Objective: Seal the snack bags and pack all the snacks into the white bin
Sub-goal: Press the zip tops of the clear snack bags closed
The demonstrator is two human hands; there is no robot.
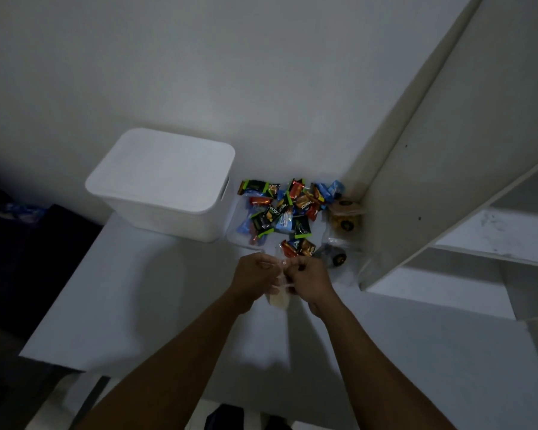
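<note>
Right over the middle of the tabletop (156, 308), both hands are together, left hand (254, 270) and right hand (308, 279) each pinching the top edge of one clear snack bag (278, 301), which hangs between and just below them with something pale inside. Just past the fingers sits a messy pile of wrapped snacks (288, 209), with two clear bags of round cookies (342, 223) beside it on the right, up against a white shelf unit (441, 156). The white bin (171, 223) is left of the pile, lid (162, 169) on.
</note>
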